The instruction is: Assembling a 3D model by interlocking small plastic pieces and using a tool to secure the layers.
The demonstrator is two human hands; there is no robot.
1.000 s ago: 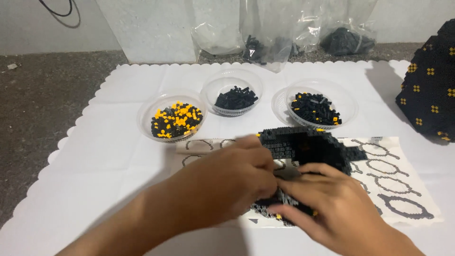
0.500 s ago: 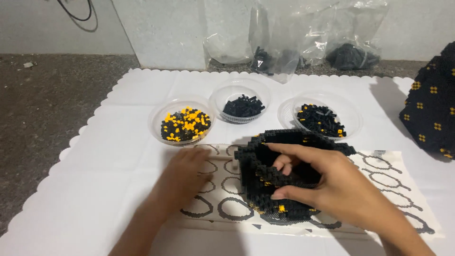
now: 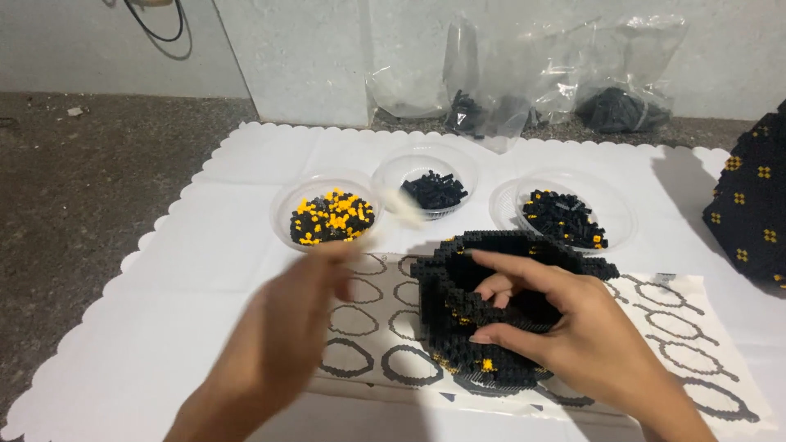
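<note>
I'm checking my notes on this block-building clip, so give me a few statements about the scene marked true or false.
1. The right hand grips the black block model. True.
2. The left hand rests inside the model. False: it is in the air left of it, blurred, toward the bowl of yellow and black blocks.
3. Three clear bowls sit on the white mat. True.
4. The model stands on bare floor. False: it stands on a printed sheet of ring outlines.
</note>
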